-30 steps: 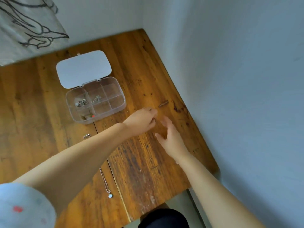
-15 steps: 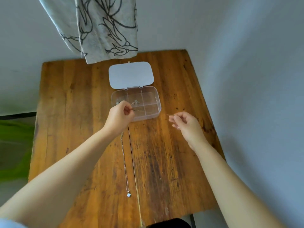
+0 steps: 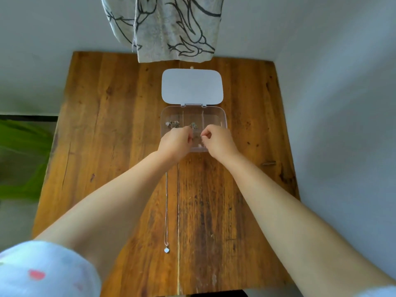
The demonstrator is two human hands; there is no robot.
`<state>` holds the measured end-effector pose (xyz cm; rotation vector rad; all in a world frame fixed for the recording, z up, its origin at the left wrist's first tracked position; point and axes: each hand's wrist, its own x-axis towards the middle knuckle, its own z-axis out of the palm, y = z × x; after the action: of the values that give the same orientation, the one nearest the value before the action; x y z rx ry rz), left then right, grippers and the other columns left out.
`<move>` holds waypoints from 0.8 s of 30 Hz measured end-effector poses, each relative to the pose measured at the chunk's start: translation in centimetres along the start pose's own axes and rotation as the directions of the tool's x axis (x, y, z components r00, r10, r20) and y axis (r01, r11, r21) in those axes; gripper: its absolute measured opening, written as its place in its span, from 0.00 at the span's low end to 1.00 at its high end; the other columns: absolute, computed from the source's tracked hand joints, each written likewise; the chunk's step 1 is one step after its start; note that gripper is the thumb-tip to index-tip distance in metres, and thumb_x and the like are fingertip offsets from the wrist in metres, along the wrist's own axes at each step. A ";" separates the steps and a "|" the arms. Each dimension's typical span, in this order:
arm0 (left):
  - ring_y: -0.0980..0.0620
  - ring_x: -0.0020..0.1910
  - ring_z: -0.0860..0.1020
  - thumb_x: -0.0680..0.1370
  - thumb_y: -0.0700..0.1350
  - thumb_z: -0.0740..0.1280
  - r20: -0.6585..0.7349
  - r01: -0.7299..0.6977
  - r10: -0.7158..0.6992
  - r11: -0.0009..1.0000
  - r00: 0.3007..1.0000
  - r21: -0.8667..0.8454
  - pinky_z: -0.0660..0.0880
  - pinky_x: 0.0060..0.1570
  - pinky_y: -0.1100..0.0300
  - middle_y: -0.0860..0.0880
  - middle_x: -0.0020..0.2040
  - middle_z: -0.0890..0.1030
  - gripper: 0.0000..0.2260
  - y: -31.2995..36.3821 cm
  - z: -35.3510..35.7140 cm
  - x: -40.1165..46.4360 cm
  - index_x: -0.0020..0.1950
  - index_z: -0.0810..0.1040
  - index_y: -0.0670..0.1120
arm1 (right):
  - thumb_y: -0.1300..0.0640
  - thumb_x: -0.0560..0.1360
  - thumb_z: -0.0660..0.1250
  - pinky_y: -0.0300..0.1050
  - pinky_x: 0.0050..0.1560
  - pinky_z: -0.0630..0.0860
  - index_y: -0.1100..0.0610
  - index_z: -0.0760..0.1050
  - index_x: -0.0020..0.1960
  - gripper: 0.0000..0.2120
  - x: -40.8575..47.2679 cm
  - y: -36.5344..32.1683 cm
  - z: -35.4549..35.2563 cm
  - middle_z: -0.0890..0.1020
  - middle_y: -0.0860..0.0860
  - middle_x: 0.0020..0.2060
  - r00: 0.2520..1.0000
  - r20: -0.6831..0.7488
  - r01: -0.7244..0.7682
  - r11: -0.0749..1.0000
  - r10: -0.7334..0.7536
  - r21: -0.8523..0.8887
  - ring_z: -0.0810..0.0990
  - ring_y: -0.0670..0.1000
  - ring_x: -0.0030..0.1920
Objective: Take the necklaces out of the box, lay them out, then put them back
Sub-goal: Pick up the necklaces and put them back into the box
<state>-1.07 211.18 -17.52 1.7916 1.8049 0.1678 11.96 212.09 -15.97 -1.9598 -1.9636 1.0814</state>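
A clear compartment box (image 3: pixel 222 116) stands open at the table's far middle, its white lid (image 3: pixel 192 86) lying flat behind it. Small silver pieces sit in its back-left (image 3: pixel 173 124) and back-middle (image 3: pixel 193 125) compartments. My left hand (image 3: pixel 174 144) and right hand (image 3: pixel 218 142) hover side by side over the near compartments. Their fingers are curled and the fingertips pinch what looks like a fine chain, too thin to see plainly. One necklace (image 3: pixel 166 211) lies straight on the table under my left forearm, its pale pendant (image 3: pixel 167 250) nearest me.
The wooden table (image 3: pixel 107 146) fits into a corner, with grey walls behind and to the right. A patterned cloth (image 3: pixel 171 28) hangs over its far edge. A small brown piece (image 3: pixel 268 163) lies near the right edge. Something green (image 3: pixel 21 157) shows beyond the left edge.
Both hands moved from the table's right side to over the box and closed in on each other. The camera swung to face the table squarely. The laid necklace stayed in place.
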 end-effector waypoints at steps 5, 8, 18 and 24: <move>0.46 0.40 0.76 0.76 0.38 0.59 -0.040 -0.123 0.119 0.986 0.992 -0.115 0.75 0.40 0.53 0.48 0.42 0.78 0.06 -0.9 -2.0 -1.4 0.48 0.76 0.43 | 0.62 0.79 0.60 0.37 0.47 0.73 0.60 0.77 0.56 0.09 -1.6 -0.1 -1.1 0.82 0.54 0.51 0.999 -0.021 0.039 0.999 -0.038 0.024 0.79 0.51 0.49; 0.49 0.39 0.75 0.76 0.36 0.60 -0.192 -0.138 0.102 0.973 0.976 -0.183 0.72 0.38 0.56 0.48 0.42 0.78 0.05 -3.1 -3.3 -3.8 0.46 0.75 0.43 | 0.62 0.79 0.61 0.38 0.48 0.75 0.59 0.77 0.55 0.09 -4.8 -0.5 -1.5 0.81 0.51 0.47 0.998 -0.051 0.053 0.992 -0.047 0.111 0.79 0.48 0.47; 0.43 0.59 0.68 0.77 0.48 0.63 -0.007 0.146 -0.147 0.987 0.989 -0.075 0.71 0.52 0.49 0.43 0.56 0.73 0.13 -6.4 0.9 -6.8 0.59 0.73 0.44 | 0.57 0.79 0.60 0.36 0.39 0.76 0.56 0.76 0.57 0.10 -19.1 0.5 9.5 0.79 0.48 0.44 0.937 0.257 -0.268 0.958 0.236 0.097 0.77 0.44 0.38; 0.39 0.57 0.69 0.77 0.43 0.61 0.067 0.044 -0.054 0.989 0.996 0.144 0.71 0.51 0.45 0.40 0.55 0.73 0.10 -5.7 1.3 -5.6 0.55 0.73 0.40 | 0.51 0.79 0.61 0.32 0.39 0.70 0.54 0.71 0.61 0.12 -22.6 -0.8 13.3 0.76 0.49 0.53 0.960 0.164 -0.224 0.974 0.226 -0.029 0.75 0.46 0.43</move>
<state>-5.89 204.99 -19.55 1.8242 1.8485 -0.0446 6.45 186.46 -16.84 -2.2066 -1.8587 1.3312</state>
